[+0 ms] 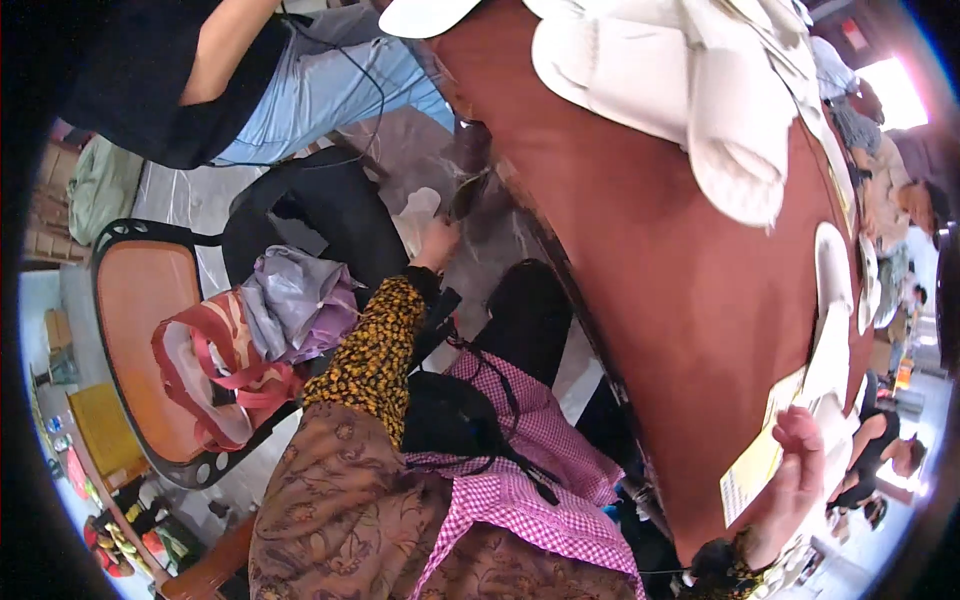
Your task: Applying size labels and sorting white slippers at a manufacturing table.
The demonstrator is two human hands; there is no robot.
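Observation:
My left hand [437,245] reaches down between the black chair and the table, its fingers closed at the edge of a white slipper-shaped piece [415,216]. Part of that piece is hidden behind the hand. At the table's near right end my right hand [793,478] has its fingers loosely bent and apart, with nothing visible in them. It lies over a yellow and white printed card [752,468], next to white slippers [833,275] strung along the table's right edge. More white slippers [690,90] lie heaped at the far end of the brown table [640,230].
A black chair [330,205] stands to the left. Another chair with a tan back [150,330] carries a red and white bag [215,375] and a grey-purple plastic bundle [300,300]. A person in light blue jeans [335,85] is at the far left; others sit beyond the table's right side.

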